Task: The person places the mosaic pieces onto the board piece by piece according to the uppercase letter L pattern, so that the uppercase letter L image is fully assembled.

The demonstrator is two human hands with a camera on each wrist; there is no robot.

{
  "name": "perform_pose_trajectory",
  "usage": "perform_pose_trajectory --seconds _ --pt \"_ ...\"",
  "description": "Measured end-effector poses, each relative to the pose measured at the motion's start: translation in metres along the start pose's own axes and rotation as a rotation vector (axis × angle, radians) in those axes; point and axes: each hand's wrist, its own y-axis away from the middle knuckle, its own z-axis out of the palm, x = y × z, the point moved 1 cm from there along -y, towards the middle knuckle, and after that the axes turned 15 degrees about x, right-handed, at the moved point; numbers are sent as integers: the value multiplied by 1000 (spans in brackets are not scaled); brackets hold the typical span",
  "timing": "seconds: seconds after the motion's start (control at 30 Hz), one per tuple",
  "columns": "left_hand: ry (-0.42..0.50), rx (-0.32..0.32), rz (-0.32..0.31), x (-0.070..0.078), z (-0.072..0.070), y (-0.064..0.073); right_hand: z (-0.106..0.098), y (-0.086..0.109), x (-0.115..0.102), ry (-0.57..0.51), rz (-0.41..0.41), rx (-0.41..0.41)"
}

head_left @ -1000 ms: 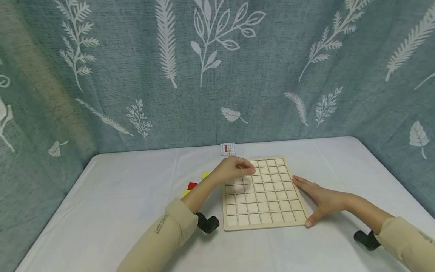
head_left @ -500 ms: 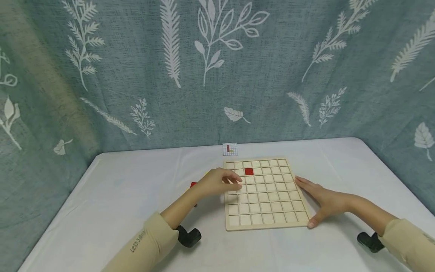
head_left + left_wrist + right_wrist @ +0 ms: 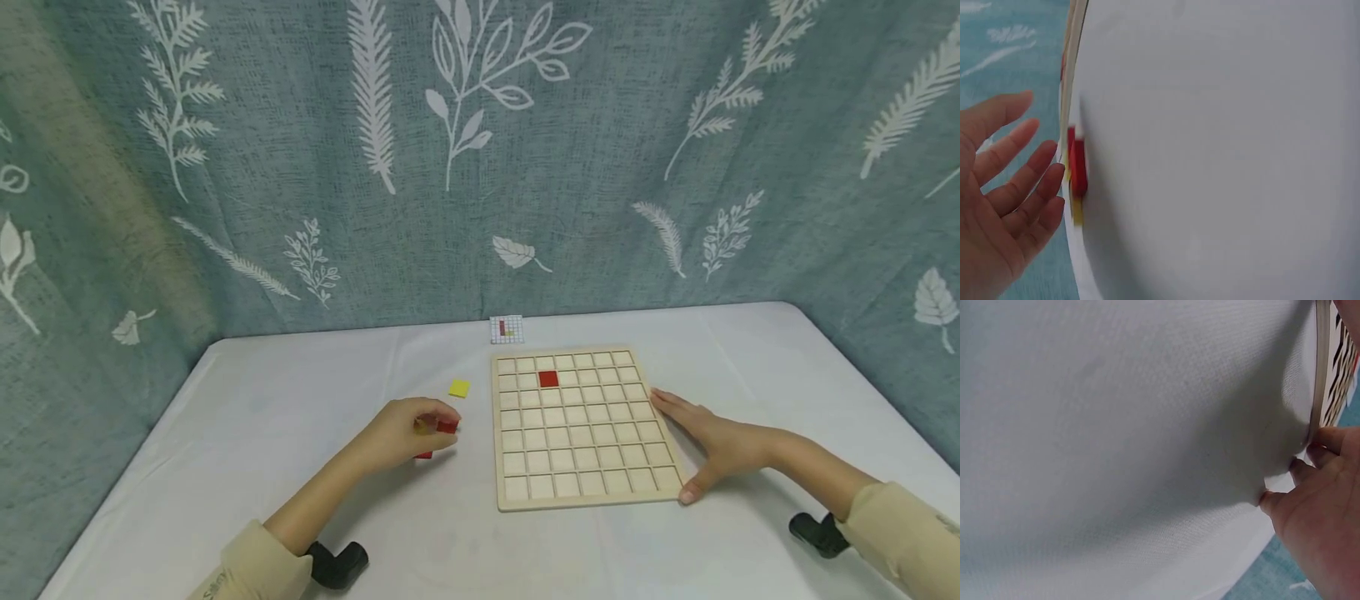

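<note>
A square wooden grid board (image 3: 577, 503) lies on the white table. One red square tile (image 3: 548, 379) sits in a cell of its second row from the back. To the board's left, my left hand (image 3: 401, 433) hovers over loose tiles, partly hiding them; a red tile (image 3: 447, 427) shows between its thumb and fingers. In the left wrist view those fingers (image 3: 1022, 187) are spread and relaxed, apart from the red and yellow tiles. With thumb and fingertips apart, my right hand (image 3: 720, 446) rests against the board's right edge.
Beyond the left hand lies a yellow tile (image 3: 459, 388). A small card (image 3: 506, 329) with a printed grid, red and yellow squares stands at the table's back edge. A patterned green-blue curtain (image 3: 420, 250) hangs behind the table.
The left hand has let go of a red tile, now uncovered in the board's grid, and has moved left and nearer to the loose tiles. The right hand stays at the board's edge.
</note>
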Motion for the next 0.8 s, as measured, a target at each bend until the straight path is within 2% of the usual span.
perform_pose_trajectory --seconds 0.2,0.33,0.5,0.63,0.8 --pt "-76 84 -41 -7 -25 5 -1 0 0 5 5 0" --pt "-88 100 -43 -9 -32 5 -2 0 0 10 17 1" --pt "-66 85 -50 -14 -29 7 -1 0 -1 1 21 -1" --pt "-71 59 -7 -16 -24 11 -1 0 -2 2 18 -2" --pt "-107 24 12 -17 -21 15 -1 0 -4 -5 29 -6"
